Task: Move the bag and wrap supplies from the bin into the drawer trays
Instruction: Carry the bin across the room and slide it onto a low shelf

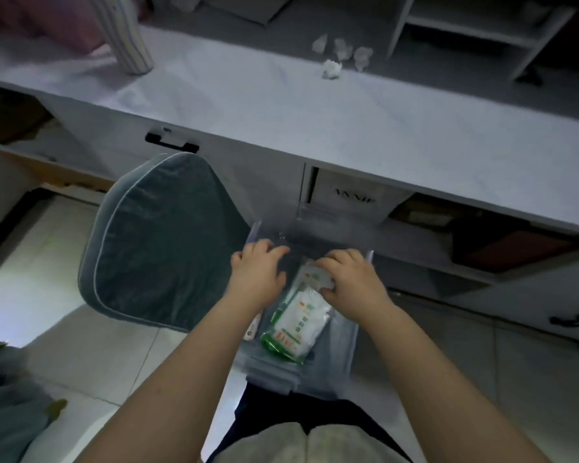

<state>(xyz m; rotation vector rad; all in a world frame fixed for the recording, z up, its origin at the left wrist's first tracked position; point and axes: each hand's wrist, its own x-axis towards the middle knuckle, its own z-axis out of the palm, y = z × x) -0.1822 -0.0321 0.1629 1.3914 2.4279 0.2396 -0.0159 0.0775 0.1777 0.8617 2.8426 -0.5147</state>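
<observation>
A clear plastic bin stands on the floor in front of me, below the desk. Inside it lies a white and green pack of bags, tilted lengthwise. My right hand is inside the bin with its fingers curled on the far end of that pack. My left hand reaches over the bin's far left part, palm down, fingers spread; what lies under it is hidden. A narrow white box shows at the bin's left wall beside my left wrist.
A teal cushioned chair stands just left of the bin. The white desk runs across above, with crumpled tissues on it. A drawer with a black handle is shut. A labelled storage box sits under the desk.
</observation>
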